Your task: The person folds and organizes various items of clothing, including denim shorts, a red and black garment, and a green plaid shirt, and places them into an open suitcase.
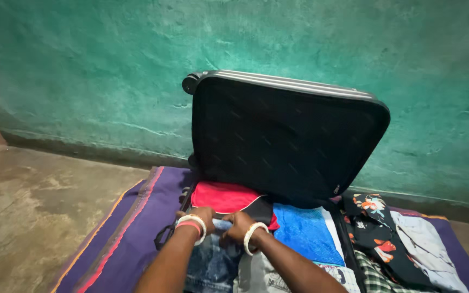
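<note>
Head view shows both hands pressed down together on a folded piece of faded blue denim clothing (213, 263) that lies inside the open black hard-shell suitcase (286, 135), at its front left part. The left hand (201, 218) is curled over the top edge of the denim and grips it; a pink and white bangle sits on this wrist. The right hand (238, 227) is just beside the left one, almost touching it, with the fingers also bent around the same edge of the denim, and a white bangle is on its wrist. Both forearms come in from the bottom of the picture.

Just behind the hands, deeper in the suitcase, lies a folded red cloth (225, 196) with a dark border. To the right of the hands, still inside the suitcase, there is a bright blue towel-like cloth (306, 233). The lid of the suitcase stands raised and tilted, and its dark lined inside faces the camera.

Outside the suitcase, at its right side, a black garment with an orange and white flower pattern (378, 239) lies beside a pale grey-white cloth (427, 249). The suitcase rests on a purple mat with striped edges (137, 228), which lies on a brown concrete floor (33, 201). Behind the suitcase rises a rough green painted wall (109, 65).
</note>
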